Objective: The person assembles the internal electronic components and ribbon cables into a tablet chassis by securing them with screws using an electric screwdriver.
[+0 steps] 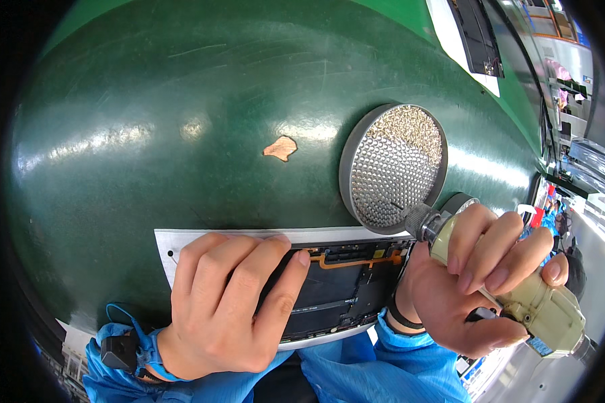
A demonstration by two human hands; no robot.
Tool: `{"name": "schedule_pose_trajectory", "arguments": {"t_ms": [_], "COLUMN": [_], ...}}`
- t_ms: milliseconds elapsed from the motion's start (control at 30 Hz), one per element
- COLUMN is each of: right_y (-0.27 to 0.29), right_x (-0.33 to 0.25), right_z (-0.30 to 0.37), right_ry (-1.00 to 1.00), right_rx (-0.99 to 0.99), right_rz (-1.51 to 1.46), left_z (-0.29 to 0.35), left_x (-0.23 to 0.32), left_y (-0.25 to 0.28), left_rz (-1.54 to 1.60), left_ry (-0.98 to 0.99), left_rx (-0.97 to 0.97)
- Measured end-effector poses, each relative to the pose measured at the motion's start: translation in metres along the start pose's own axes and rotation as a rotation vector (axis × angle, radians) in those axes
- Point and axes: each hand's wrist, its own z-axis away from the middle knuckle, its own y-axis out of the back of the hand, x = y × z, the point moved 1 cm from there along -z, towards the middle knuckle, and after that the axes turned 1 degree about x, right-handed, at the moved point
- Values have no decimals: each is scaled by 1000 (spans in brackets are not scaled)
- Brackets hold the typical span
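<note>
One right hand (448, 303) clasps a screwdriver (548, 310) (yellowish); the left hand (225, 319), unclenched, touches a device (329, 289).

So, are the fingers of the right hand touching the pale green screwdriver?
Touching. The head view shows the fingers of the right hand curled around the pale green screwdriver, directly against its casing.

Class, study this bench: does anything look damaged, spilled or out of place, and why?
Yes: a ragged tan patch interrupts the green work surface, left of the round screw tray. Its jagged outline and colour look odd; surface damage or a loose scrap, I cannot tell.
</note>
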Motion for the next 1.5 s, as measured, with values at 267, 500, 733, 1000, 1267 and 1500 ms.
{"name": "schedule_pose_trajectory", "arguments": {"t_ms": [267,500,733,1000,1267,1500], "right_y": [-1,-4,-18,-53,-37,-39], "right_x": [4,5,-46,-25,-25,-22], "right_z": [1,5,12,26,29,36], "right_ry": [-6,22,-14,-93,-34,37], "right_rx": [-4,-21,-11,-254,-284,-203], "right_rz": [2,14,-21,-196,-244,-202], "left_z": [-1,2,6,14,12,13], "left_x": [0,0,4,3,19,25], "left_y": [1,-2,-1,-12,-14,-20], "left_rz": [22,1,27,106,182,161], "left_ry": [-4,-24,-46,41,122,92], "left_rx": [-17,26,18,110,119,124]}}
